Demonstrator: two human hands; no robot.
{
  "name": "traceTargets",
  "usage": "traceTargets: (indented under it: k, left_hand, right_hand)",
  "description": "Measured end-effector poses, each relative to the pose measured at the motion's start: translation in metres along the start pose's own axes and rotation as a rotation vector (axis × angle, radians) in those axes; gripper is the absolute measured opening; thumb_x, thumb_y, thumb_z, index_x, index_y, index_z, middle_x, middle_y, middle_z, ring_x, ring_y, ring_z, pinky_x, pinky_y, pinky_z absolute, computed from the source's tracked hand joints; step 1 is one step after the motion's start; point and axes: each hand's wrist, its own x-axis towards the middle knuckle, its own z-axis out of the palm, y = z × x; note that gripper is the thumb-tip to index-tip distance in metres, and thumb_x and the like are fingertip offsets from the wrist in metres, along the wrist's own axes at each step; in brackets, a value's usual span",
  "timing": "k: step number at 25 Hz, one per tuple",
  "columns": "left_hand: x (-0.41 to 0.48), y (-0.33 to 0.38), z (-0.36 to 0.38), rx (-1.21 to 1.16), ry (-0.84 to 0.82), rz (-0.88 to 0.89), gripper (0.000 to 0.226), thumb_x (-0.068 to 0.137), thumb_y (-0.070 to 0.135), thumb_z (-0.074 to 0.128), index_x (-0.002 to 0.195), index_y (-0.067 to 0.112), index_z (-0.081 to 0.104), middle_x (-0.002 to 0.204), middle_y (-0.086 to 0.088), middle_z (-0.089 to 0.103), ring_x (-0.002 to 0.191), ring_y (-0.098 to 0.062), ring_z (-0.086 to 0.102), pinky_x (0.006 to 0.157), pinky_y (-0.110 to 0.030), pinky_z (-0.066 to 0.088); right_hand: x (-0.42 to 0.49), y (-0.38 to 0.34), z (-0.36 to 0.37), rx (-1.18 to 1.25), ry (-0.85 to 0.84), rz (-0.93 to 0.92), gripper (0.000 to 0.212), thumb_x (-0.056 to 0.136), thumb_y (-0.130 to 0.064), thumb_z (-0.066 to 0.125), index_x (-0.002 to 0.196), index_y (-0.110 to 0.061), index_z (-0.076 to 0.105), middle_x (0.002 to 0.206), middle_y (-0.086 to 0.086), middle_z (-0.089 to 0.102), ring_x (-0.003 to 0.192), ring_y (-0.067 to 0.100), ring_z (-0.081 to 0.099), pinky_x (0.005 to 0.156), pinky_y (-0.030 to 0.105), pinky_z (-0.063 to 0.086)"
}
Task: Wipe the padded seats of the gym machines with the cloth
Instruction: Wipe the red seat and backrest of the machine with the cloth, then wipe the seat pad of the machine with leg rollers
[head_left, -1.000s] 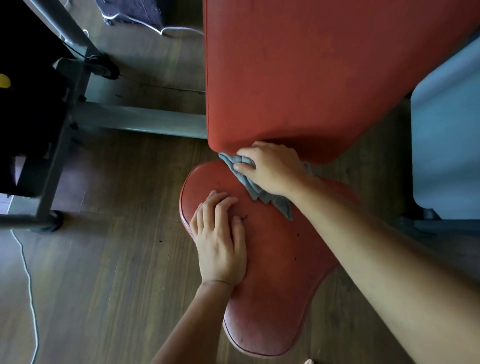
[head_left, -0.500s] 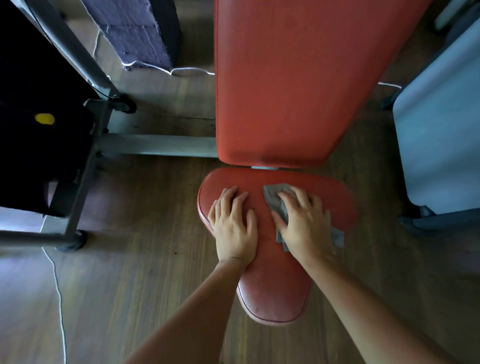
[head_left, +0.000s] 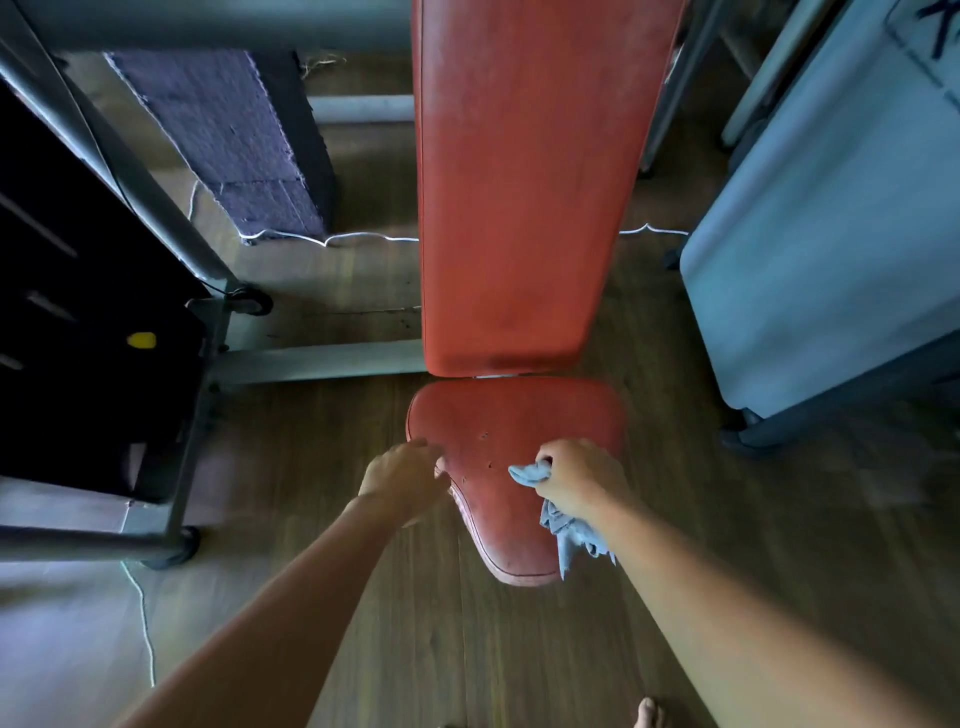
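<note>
On the red seat (head_left: 511, 415), right hand (head_left: 574, 475) fisted around grey cloth (head_left: 569, 530), left hand (head_left: 402, 475) blurred, grip unclear.

Gym rm: red padded bench (head_left: 524, 208), steel machine frame (head_left: 156, 208), wood floor (head_left: 467, 649).

Two red pads (head_left: 524, 182) (head_left: 511, 415), one cloth (head_left: 566, 530), two hands (head_left: 402, 475) (head_left: 574, 475).

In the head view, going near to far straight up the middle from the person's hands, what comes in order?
Right hand gripping the grey cloth → red seat pad → long red back pad.
</note>
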Motion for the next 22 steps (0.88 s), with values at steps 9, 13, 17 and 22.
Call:
traceTargets:
  k: [9, 13, 17, 22]
  left_hand:
    - [-0.175, 0.063, -0.129, -0.008, 0.234, -0.032, 0.023, 0.099, 0.047, 0.043, 0.108, 0.034, 0.060, 0.105, 0.011, 0.061, 0.102, -0.016, 0.062, 0.078, -0.031, 0.042]
    - [-0.255, 0.082, -0.174, 0.075, 0.321, -0.028, 0.024, 0.099, 0.048, 0.038, 0.111, 0.035, 0.055, 0.111, 0.011, 0.059, 0.109, -0.015, 0.058, 0.086, -0.031, 0.039]
    - [-0.325, 0.089, -0.200, 0.099, 0.384, -0.018, 0.026, 0.098, 0.046, 0.041, 0.116, 0.036, 0.055, 0.115, 0.011, 0.058, 0.112, -0.016, 0.056, 0.090, -0.033, 0.040]
    - [-0.383, 0.085, -0.200, 0.088, 0.446, -0.029, 0.026, 0.087, 0.043, 0.043, 0.100, 0.033, 0.064, 0.096, 0.008, 0.064, 0.094, -0.021, 0.064, 0.075, -0.036, 0.045]
  right_hand:
    - [-0.181, -0.051, -0.132, -0.061, 0.168, -0.161, 0.017, 0.087, -0.032, 0.064, 0.104, -0.034, 0.066, 0.102, -0.008, 0.056, 0.095, 0.022, 0.064, 0.069, 0.029, 0.038]
    - [-0.251, -0.078, -0.173, -0.064, 0.205, -0.225, 0.024, 0.087, -0.033, 0.060, 0.110, -0.039, 0.063, 0.109, -0.010, 0.053, 0.090, 0.019, 0.064, 0.068, 0.029, 0.042]
    - [-0.316, -0.097, -0.197, -0.058, 0.276, -0.270, 0.023, 0.083, -0.033, 0.058, 0.106, -0.036, 0.063, 0.108, -0.012, 0.053, 0.082, 0.013, 0.060, 0.066, 0.028, 0.047]
    - [-0.367, -0.117, -0.211, -0.092, 0.307, -0.298, 0.030, 0.073, -0.038, 0.050, 0.096, -0.033, 0.068, 0.097, -0.015, 0.056, 0.084, 0.009, 0.056, 0.063, 0.020, 0.041]
